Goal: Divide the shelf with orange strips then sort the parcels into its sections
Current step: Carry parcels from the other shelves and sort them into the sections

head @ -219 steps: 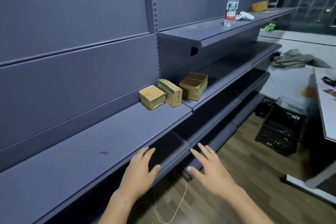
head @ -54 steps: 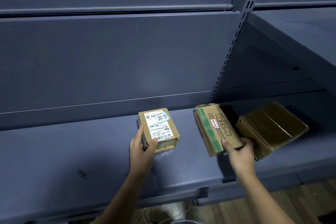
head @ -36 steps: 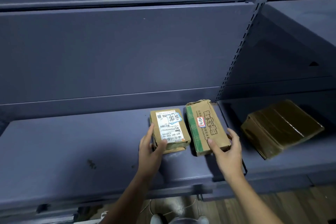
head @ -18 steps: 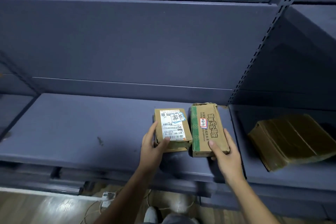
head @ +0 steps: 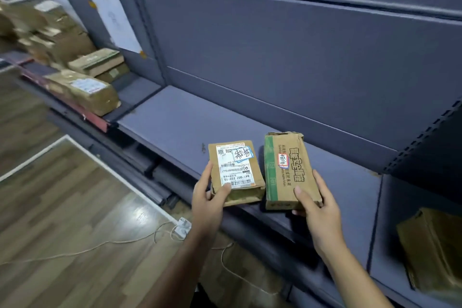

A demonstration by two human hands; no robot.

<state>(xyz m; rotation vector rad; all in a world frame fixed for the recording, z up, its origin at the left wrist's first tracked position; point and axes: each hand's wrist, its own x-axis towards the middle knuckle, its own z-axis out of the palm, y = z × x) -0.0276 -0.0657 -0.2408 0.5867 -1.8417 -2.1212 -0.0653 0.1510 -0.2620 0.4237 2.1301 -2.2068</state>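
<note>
two small parcels sit side by side near the front edge of the grey shelf (head: 175,120), close but not quite touching. the left one, a brown parcel with a white shipping label (head: 236,174), lies flat with its near end at the shelf lip. left hand (head: 208,201) grips its near left corner: thumb on top over the label's lower edge, fingers (head: 206,175) curled up along the left side. the green-striped carton (head: 290,170) just to its right is longer, with a red-bordered sticker on top and a crumpled far end. right hand (head: 316,207) grips its near end: thumb pressed on the top face, fingers wrapped round the right side and under the near corner. both grips are clamped, neither hand spread. can't tell if either parcel is lifted off the shelf.

further right, in the next bay past a shelf seam, a taped brown box (head: 435,252) lies tilted, well apart from the hands. far left, blurred, a heap of other parcels (head: 82,87) sits on the neighbouring shelf, which has a red strip (head: 75,107) along its front edge, with white paper sheets (head: 110,10) on the back panel above. wood floor (head: 62,207) below, with a thin cord (head: 120,242) running to a white plug block (head: 183,225).
</note>
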